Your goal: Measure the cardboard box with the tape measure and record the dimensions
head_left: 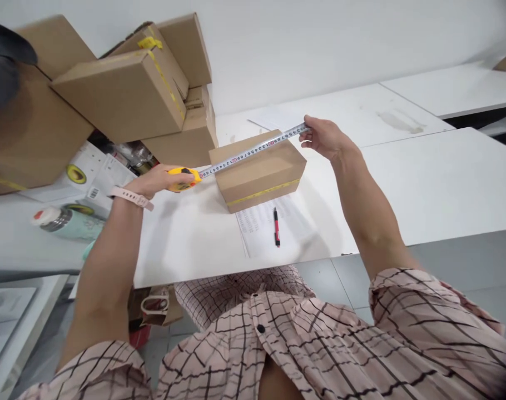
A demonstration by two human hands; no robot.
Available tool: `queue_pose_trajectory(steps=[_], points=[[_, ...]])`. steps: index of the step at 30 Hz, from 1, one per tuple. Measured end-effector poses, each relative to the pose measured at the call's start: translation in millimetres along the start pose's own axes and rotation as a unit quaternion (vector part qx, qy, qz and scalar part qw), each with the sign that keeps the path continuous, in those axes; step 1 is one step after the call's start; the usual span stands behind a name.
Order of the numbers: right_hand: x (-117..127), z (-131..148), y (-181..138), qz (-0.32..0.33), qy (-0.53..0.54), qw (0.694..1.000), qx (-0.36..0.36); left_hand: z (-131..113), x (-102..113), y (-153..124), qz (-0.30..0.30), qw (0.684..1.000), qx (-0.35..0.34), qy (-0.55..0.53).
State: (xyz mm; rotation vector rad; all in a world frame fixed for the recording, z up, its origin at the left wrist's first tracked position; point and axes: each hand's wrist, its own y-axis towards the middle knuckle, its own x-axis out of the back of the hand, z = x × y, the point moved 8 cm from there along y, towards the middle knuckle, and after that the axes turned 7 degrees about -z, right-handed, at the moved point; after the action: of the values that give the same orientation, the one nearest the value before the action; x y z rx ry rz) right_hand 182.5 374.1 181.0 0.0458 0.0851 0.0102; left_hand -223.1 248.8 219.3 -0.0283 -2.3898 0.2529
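Note:
A yellow tape measure [180,180] is gripped in my left hand [156,180], left of a closed cardboard box [259,172]. Its silver blade [253,151] is pulled out at a slant over the top of the box. My right hand [323,138] pinches the blade's far end, just past the box's right back corner. Whether the blade touches the cardboard I cannot tell. Under the front of the box lies a printed sheet of paper [257,236], with a red and black pen [277,226] on it.
Stacked cardboard boxes [123,94] rise at the left back against the wall. Near them are a white carton [92,175] and a mint-green bottle [75,222]. Another sheet of paper [273,119] lies behind the box. The white table's [423,183] front edge runs before my body.

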Motion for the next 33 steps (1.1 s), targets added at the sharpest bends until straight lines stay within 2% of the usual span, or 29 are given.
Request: queue_pose_trajectory(steps=[2, 4, 9, 13, 19, 26, 33], points=[[4.3, -18.7, 17.7, -0.004, 0.011, 1.0, -0.029, 13.1, 13.2, 14.2, 0.007, 0.999, 0.035, 0.001], [5.4, -37.0, 26.6, -0.014, 0.007, 0.998, -0.054, 21.4, 17.7, 23.0, 0.018, 0.998, 0.059, 0.007], [5.4, -63.1, 26.6, -0.059, -0.124, 0.989, -0.06, 20.5, 15.7, 32.6, 0.03, 0.995, 0.062, 0.072], [-1.5, -72.7, 21.6, -0.04, -0.181, 0.981, -0.059, 20.5, 7.9, 39.2, 0.056, 0.991, 0.064, 0.103], [-7.3, -74.1, 15.9, -0.042, -0.184, 0.979, -0.077, 13.8, -4.3, 50.1, 0.072, 0.992, 0.044, 0.094], [-8.0, -66.8, 13.0, -0.059, -0.209, 0.974, -0.063, 1.9, -20.9, 57.2, 0.088, 0.994, 0.039, 0.043], [-8.5, -61.2, 12.1, -0.068, -0.23, 0.969, -0.055, -3.4, -21.9, 54.9, 0.093, 0.994, 0.036, 0.046]])
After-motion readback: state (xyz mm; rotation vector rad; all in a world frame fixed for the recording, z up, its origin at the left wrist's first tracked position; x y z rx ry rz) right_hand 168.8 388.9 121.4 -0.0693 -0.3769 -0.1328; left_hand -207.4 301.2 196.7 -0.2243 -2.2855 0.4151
